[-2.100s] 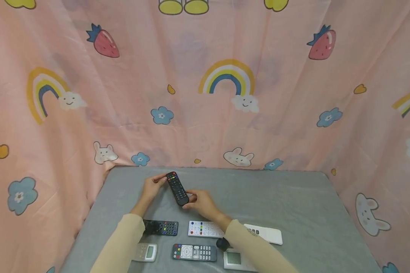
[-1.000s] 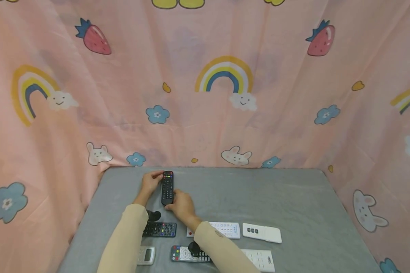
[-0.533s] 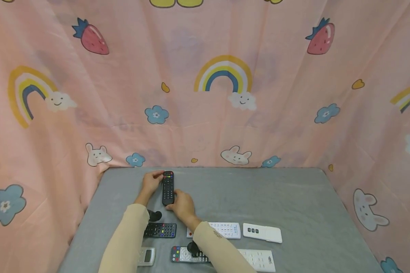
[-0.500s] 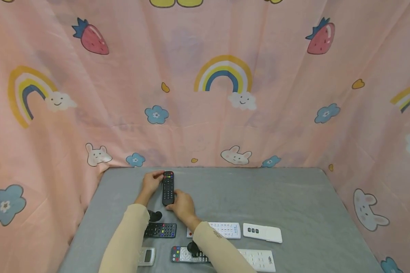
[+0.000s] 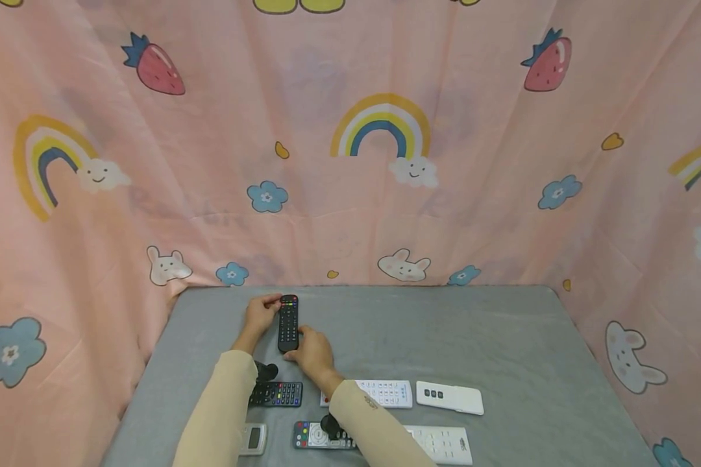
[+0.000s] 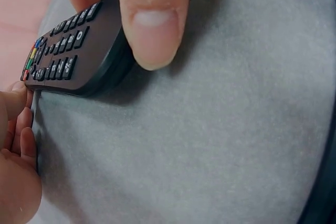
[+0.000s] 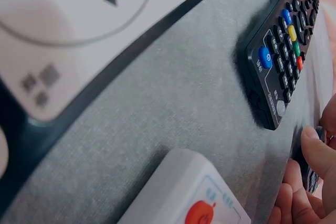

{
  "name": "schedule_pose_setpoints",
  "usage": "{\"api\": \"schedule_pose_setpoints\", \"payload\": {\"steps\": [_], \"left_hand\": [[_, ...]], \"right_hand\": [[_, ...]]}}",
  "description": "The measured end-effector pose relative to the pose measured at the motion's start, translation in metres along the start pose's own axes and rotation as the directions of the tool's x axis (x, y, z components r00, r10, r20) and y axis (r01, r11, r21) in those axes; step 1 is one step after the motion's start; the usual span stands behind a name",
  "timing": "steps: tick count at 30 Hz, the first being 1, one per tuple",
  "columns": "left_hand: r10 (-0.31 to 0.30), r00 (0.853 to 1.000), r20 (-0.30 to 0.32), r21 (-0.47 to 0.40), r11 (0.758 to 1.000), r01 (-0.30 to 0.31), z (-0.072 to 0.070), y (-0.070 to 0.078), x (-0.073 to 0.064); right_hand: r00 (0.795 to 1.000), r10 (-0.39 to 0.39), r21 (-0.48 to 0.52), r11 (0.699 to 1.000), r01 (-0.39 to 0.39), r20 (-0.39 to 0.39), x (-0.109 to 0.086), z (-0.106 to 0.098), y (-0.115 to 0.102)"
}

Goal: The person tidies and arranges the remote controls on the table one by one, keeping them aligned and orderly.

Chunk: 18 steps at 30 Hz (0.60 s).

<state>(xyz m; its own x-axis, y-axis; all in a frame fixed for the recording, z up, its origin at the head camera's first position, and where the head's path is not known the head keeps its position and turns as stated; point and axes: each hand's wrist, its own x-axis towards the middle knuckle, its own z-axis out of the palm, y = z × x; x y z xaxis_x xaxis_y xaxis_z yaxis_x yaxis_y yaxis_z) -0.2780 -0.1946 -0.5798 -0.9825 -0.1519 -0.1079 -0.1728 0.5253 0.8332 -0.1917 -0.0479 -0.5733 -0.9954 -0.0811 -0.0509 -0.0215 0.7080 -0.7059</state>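
Observation:
A black remote control with small coloured buttons near its far end lies lengthwise at the far left of the grey cloth. My left hand pinches its upper left corner. At the near end, thumb and fingers of my right hand grip the lower right side. The left wrist view shows the remote's near end close to the cloth, with a large thumb beside it; whether that end touches the cloth I cannot tell. In the right wrist view the hand is partly cut off.
Nearer me lie another black remote, a white button remote, a slim white remote, a grey remote with a screen, a dark remote and a larger white one. A pink curtain hangs behind.
Over two seconds, both hands have brought the black remote left and turned it from slanted to nearly straight. In the last half second hands and remote have hardly moved.

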Motion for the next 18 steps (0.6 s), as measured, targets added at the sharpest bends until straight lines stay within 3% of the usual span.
{"api": "schedule_pose_setpoints", "payload": {"steps": [11, 18], "left_hand": [[-0.021, 1.000, 0.009, 0.011, 1.000, 0.021, 0.002, -0.001, 0.002], [0.020, 0.999, 0.032, 0.067, 0.998, -0.023, -0.006, 0.004, -0.001]], "right_hand": [[1.000, 0.010, 0.006, 1.000, -0.010, -0.001, 0.000, -0.001, -0.001], [0.998, -0.012, 0.052, 0.999, 0.009, 0.055, 0.001, -0.016, 0.001]]}}
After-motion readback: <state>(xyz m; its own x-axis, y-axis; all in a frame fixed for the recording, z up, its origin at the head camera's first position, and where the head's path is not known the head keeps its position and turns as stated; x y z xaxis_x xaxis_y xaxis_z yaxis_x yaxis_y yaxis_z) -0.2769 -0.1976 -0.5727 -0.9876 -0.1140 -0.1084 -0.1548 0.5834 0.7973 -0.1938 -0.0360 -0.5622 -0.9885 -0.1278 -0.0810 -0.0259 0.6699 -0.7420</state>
